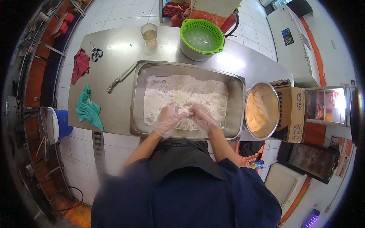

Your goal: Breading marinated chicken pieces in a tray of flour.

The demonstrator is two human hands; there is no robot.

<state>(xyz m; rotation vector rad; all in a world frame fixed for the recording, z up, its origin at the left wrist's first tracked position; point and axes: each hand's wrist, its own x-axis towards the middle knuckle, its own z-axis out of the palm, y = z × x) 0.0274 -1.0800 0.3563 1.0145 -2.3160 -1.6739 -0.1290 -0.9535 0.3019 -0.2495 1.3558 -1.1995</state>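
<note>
A deep stainless-steel pan (188, 65) lies before me, its floor spread with white flour (196, 85). Low over the flour, my left hand (169, 117) and my right hand (202, 115), both in clear plastic gloves, come together. Between their fingers is a flour-coated piece (183, 110); its kind cannot be made out under the flour and the gloves. Both hands appear to grip it from either side. To the right of the pan, a metal bowl (274, 114) holds an orange-beige mass (255, 112), possibly a powder or breading.
Beyond the pan stand a green colander (222, 42) set in a pot of cloudy liquid and a glass (148, 32). On the left lie a knife (121, 78), scissors (96, 53), a red cloth (80, 65) and a teal cloth (88, 107). A cardboard box (293, 114) adjoins the bowl.
</note>
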